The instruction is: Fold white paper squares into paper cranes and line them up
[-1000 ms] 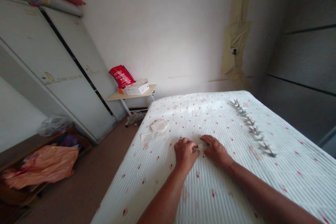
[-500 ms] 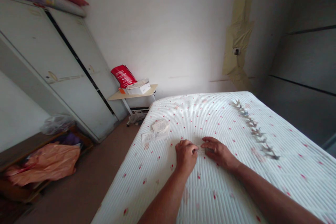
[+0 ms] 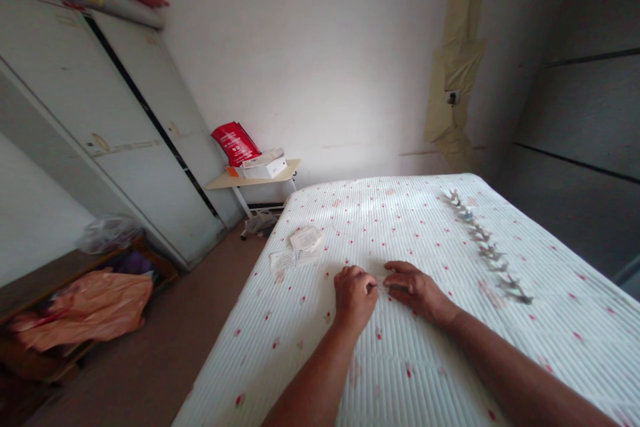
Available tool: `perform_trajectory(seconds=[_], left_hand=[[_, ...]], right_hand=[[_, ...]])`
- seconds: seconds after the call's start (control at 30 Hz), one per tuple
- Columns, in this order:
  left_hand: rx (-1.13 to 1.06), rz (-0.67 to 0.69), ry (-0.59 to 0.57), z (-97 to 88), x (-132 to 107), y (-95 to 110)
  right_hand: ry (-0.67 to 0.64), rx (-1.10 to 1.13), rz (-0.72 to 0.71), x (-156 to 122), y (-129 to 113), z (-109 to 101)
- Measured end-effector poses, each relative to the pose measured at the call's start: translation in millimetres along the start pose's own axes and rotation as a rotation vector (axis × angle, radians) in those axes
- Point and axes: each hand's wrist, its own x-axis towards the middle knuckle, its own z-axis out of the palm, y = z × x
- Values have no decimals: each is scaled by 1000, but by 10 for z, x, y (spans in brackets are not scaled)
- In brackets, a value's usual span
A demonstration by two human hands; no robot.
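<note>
At 6 o'clock on the quilted bed cover, the left hand and the right hand rest side by side. Between them lies a small pale strip, too small to identify. The left hand's grip is clenched on the strip's left end. The right hand's grip is released, its fingers lying on the cover just beside the strip. At 10 o'clock from the hands, loose printed papers lie on the cover. At 2 o'clock, a row of small grey pieces runs across the cover. Farther off at 11 o'clock, a white box and a red bag stand on a small worktop.
</note>
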Motion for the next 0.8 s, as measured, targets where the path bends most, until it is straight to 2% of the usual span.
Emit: perform_trajectory(seconds=[0.2,0.57,0.8], left_hand=[[6,-13,-11,0,-2,0],[16,-5,3,1,-3,5],[25,-12,-12,-5,-7,14]], right_hand=[[5,-1,-33,18,0,7],[3,37,74,103,-83,-10],[20,-39,124,168,-141,33]])
